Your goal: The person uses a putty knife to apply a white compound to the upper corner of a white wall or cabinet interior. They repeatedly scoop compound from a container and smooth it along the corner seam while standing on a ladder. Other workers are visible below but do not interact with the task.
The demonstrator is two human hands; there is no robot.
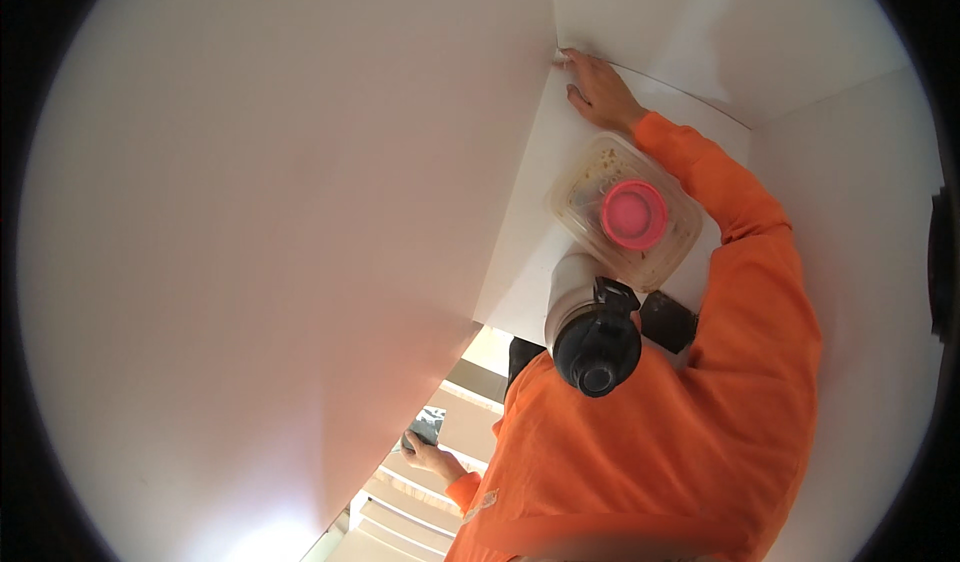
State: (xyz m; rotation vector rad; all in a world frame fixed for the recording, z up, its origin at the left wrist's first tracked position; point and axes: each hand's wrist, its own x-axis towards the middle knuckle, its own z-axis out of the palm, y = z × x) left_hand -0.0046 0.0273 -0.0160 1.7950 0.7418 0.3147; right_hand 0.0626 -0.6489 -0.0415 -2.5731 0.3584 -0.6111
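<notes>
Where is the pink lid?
In the head view, the pink lid sits on the clear food container on the white shelf, right of centre, just above the black-capped bottle and below the right hand.

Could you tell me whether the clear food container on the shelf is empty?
Not empty: food remains show through the clear food container, with a pink round lid on top.

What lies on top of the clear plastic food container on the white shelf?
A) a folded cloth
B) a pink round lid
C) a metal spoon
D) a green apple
B: a pink round lid rests on the clear food container, which sits on the white shelf just beyond a bottle with a black cap.
</notes>
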